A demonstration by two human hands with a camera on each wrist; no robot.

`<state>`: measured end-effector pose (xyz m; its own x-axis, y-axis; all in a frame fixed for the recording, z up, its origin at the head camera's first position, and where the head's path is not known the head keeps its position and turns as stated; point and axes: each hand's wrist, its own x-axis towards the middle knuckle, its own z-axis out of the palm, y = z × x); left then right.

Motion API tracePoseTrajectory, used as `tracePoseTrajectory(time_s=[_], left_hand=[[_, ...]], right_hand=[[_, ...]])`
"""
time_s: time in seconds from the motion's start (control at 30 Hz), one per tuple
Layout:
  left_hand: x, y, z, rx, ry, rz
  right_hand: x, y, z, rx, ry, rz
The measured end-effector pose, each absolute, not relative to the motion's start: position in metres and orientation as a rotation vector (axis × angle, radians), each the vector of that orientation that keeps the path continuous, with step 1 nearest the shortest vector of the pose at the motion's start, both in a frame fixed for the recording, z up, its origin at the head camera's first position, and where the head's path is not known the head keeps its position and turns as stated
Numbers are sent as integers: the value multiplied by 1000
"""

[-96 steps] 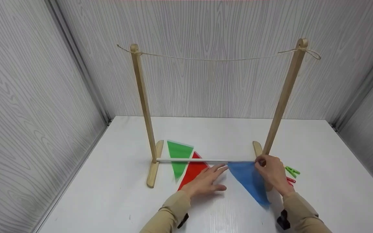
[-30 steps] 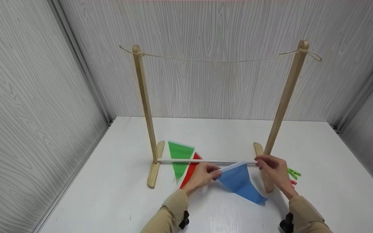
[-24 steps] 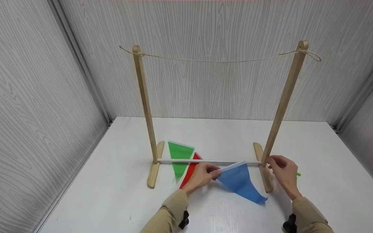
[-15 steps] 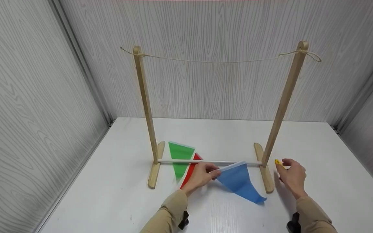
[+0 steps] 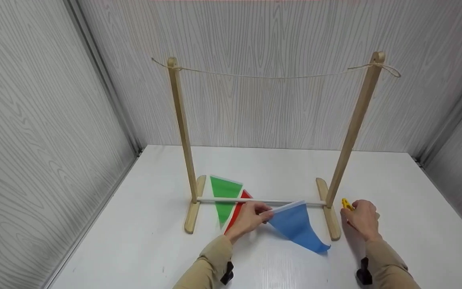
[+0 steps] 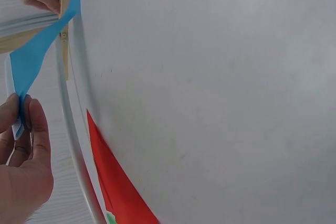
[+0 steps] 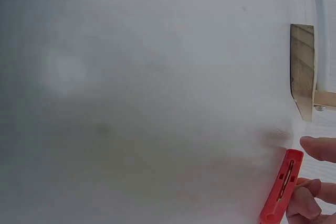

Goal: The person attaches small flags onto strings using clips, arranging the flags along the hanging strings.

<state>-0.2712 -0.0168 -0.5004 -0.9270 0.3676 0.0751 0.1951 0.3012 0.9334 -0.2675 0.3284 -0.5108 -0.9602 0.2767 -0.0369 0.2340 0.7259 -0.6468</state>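
Since the earlier frames the right hand (image 5: pixel 362 218) has let go of the blue flag (image 5: pixel 297 227), moved past the right foot of the wooden stand (image 5: pixel 329 218), and now sits on the table (image 5: pixel 134 241) among the pegs. The left hand (image 5: pixel 248 218) has kept its pinch on the flag's upper left corner throughout.

In the head view, the left hand's grip is closed on that corner, holding the flag just in front of the white crossbar (image 5: pixel 263 200), with its point trailing down to the table. The right hand's fingers are curled low beside a yellow peg (image 5: pixel 347 204), which pokes out just beside the thumb; whether they clasp it cannot be told here. A green flag (image 5: pixel 223 197) and a red flag (image 5: pixel 237 210) lie flat under the crossbar, left of the left hand. A string (image 5: pixel 275 76) runs slack between the tops of the two posts.

In the left wrist view, thumb and forefinger (image 6: pixel 37 129) nip the blue flag's (image 6: pixel 34 59) white-hemmed edge, and the red flag (image 6: pixel 118 187) lies on the table below.

In the right wrist view, fingertips (image 7: pixel 307 203) touch a red peg (image 7: pixel 282 187) lying on the table, near the stand's foot (image 7: pixel 303 69). The grip is loosely curled; a firm hold on the peg is not plain.
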Motion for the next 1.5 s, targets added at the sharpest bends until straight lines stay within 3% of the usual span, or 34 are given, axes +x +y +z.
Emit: tracePoseTrajectory(time_s=[0.97,1.5], left_hand=[[-270,-16,-488,564,2404,1728],[-273,-9,-463,540,2396,1980]], right_hand=[[-261,312,-500,-262,-2658,991],[-260,291,-464,-272,-2106,1657]])
